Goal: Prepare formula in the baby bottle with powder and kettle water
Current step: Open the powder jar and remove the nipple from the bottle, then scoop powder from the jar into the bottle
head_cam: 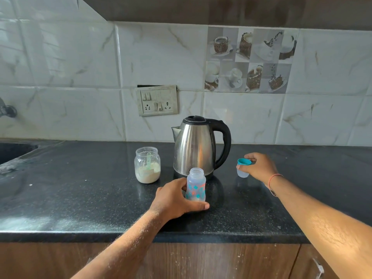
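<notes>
Two hands work over a black speckled desk set against a white tiled wall. The kettle, steel with a black lid and handle, stands at the back, spout to the left and handle to the right. Left of it, close but apart, stands an open glass jar about a third full of pale powder, with a light green scoop stuck upright in it. A switch plate with sockets sits on the wall above the jar and kettle. A dark sink lies at the far left edge.

The bottle, clear with teal and orange marks, stands upright and uncapped on the desk just in front of the kettle's base, a little white powder showing at its bottom. Nothing stands between its mouth and the kettle.

The left hand reaches in from below, palm down, its fingers wrapped around the bottle's lower left side and the thumb laid along the base in front. The right hand is stretched out to the right of the kettle handle, wrist banded with a thin orange thread. Its fingers pinch the bottle's cap, teal ring up and clear cover down; whether the cap touches the desk I cannot tell.
</notes>
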A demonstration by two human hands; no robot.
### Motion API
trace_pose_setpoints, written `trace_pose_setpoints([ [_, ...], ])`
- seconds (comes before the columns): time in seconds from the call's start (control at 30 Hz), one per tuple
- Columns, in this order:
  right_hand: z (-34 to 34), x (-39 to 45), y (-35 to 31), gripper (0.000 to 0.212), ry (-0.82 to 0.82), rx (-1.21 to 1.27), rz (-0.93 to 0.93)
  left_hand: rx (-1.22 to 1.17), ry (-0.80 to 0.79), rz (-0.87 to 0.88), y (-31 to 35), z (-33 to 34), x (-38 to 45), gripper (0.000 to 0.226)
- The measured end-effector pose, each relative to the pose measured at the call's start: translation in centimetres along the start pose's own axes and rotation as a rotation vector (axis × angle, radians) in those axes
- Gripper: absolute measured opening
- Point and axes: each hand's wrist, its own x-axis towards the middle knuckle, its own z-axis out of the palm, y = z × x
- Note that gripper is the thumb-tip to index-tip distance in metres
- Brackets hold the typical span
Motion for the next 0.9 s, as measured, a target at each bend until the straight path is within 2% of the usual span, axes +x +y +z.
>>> trace_pose_setpoints([
  [0.23, 0.1, -1.3, -0.6, 0.069, -0.017, -0.055, 0.007, -0.002, -0.004, -0.007, 0.1, 0.0, 0.0, 0.104],
  [0.3, 0.1, -1.9, -1.0, 0.077, 0.014, -0.081, -0.005, -0.004, 0.005, -0.001, 0.1, 0.1, -0.1, 0.093],
  [0.4, 0.1, -3.4, -1.5, 0.091, 0.145, -0.144, -0.112, -0.004, 0.023, 0.000, 0.2, 0.1, -0.2, 0.084],
  [0.5, 1.2, -6.3, -2.8, 0.095, 0.228, 0.037, -0.310, 0.003, 0.063, -0.004, 0.2, 0.2, -0.2, 0.091],
  [0.57, 2.6, -8.7, -3.9, 0.091, 0.160, 0.191, -0.385, 0.006, 0.105, -0.020, 0.2, 0.2, -0.1, 0.094],
  [0.63, 4.1, -10.8, -4.9, 0.086, 0.005, 0.305, -0.362, 0.024, 0.131, -0.031, 0.3, 0.2, -0.2, 0.093],
  [0.73, 6.3, -12.9, -6.3, 0.080, -0.218, 0.338, -0.295, 0.053, 0.148, -0.021, 0.6, 0.1, -0.6, 0.081],
  [0.9, 8.2, -14.0, -7.9, 0.077, -0.270, 0.241, -0.245, 0.028, 0.145, 0.005, 0.7, -0.2, -1.0, 0.070],
])
